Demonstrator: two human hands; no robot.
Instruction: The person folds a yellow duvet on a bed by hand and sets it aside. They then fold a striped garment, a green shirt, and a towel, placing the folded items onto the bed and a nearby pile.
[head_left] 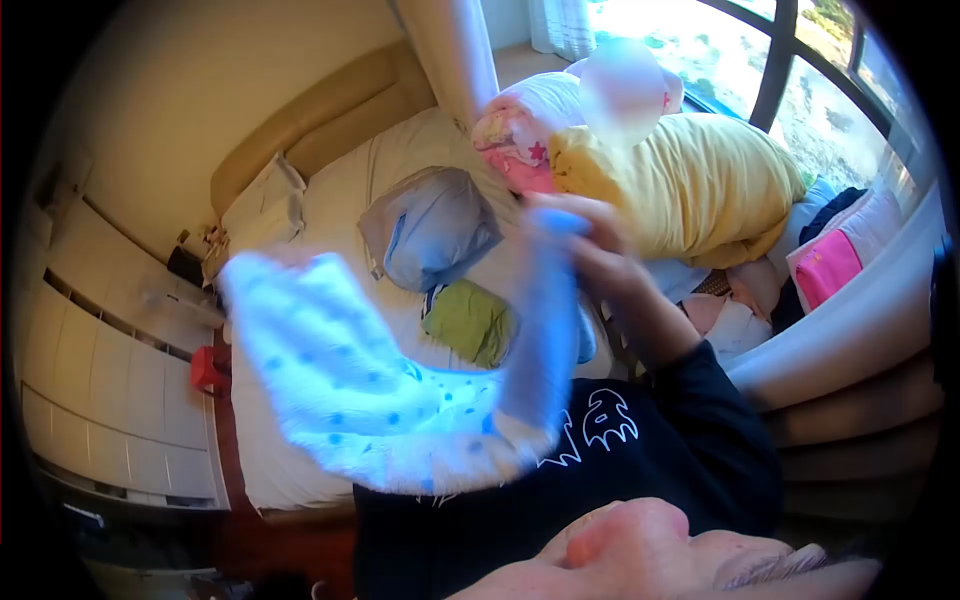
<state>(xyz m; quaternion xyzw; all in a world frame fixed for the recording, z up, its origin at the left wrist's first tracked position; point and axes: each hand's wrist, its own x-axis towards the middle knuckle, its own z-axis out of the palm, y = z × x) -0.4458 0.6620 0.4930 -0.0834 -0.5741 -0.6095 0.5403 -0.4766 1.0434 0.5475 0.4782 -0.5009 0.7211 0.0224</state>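
Note:
A light blue dotted garment [345, 385], blurred by motion, is stretched across the front of my body and sags in the middle. At its plain blue end [540, 330], my right hand [592, 245] is closed with the fingers pinched on the fabric. The other end is held up at the left. My left hand [298, 262] is nearly all hidden behind that end; only a small blurred skin-toned patch shows at the cloth's top edge. Past the garment, a folded green cloth [470, 322] and a grey-blue bundle [435, 230] lie on the bed [265, 455].
A rolled yellow quilt [700, 185] and a pink-and-white bedding roll [515, 130] lie by the window [830, 110]. Folded clothes [835, 265] are piled at the right, beside a curtain [840, 345]. White cabinets [110, 380] line the left, near a red box [207, 370].

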